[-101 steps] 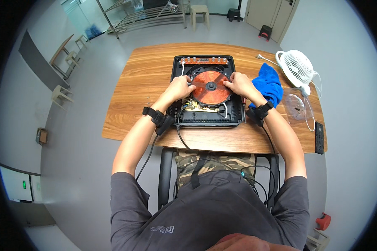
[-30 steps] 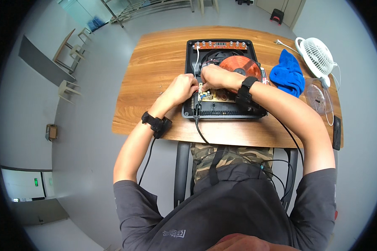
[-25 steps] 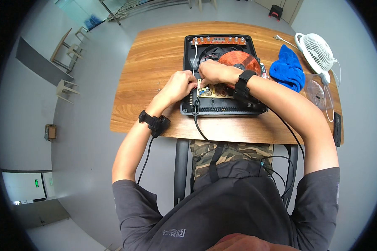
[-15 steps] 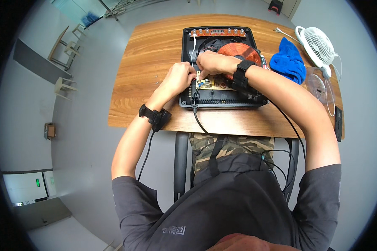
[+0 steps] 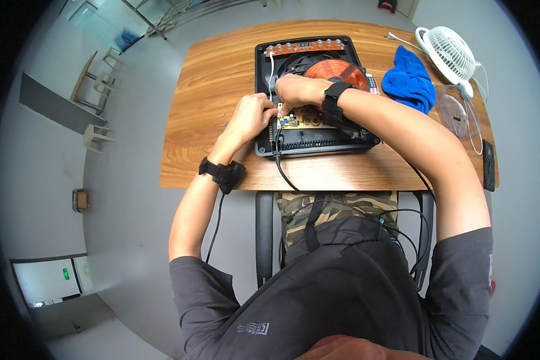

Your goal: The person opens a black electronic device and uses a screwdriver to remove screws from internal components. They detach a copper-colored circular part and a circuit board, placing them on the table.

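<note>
Working both hands inside one opened induction cooker point(image 5: 315, 96) on the worktop point(image 5: 222, 84).

Your left hand point(image 5: 252, 117) is curled at the housing's left edge, fingers closed at the pale circuit board point(image 5: 300, 120); whether that grip pinches a wire or just braces, can't tell. Your right hand point(image 5: 297, 90) reaches across from the right, sits just above the left, fingertips bent down onto the same board corner; grip looks closed, contents hidden. My read: one hand steadies, the other works the part. One copper coil point(image 5: 336, 72) sits just right of the right hand. One black cord point(image 5: 282, 171) exits the housing below the left hand. Further right of both: one blue cloth point(image 5: 409, 78), one white fan point(image 5: 450, 54), one clear round cover point(image 5: 456, 111). Two wrist bands, one per wrist.
</note>
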### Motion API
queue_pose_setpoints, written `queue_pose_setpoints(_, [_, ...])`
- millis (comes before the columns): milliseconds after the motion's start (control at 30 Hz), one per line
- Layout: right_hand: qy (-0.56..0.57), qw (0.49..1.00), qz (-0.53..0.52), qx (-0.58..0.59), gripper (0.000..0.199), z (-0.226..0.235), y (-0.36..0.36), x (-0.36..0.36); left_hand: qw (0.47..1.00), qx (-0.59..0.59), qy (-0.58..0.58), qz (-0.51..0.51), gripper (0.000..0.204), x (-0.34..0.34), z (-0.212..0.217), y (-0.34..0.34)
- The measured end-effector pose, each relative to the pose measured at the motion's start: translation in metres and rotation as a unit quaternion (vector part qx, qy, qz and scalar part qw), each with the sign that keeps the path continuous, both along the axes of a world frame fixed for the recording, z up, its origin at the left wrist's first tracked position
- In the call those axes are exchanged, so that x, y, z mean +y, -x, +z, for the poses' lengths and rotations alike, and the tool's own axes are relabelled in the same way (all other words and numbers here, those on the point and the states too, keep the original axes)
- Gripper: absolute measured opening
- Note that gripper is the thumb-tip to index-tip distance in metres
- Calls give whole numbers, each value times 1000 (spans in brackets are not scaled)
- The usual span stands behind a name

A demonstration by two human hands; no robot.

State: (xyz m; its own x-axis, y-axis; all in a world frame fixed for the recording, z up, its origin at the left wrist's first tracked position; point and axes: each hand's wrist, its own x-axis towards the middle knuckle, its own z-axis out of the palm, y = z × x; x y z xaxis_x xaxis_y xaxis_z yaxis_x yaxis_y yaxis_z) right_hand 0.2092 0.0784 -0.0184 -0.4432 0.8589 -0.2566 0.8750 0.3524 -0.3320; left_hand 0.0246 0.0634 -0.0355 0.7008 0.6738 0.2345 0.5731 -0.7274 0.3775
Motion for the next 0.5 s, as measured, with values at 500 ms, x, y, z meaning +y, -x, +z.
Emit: queue_pose_setpoints(500, [12,998,13,-61,53,10,7,2,998,5,52,37,26,1,25,5])
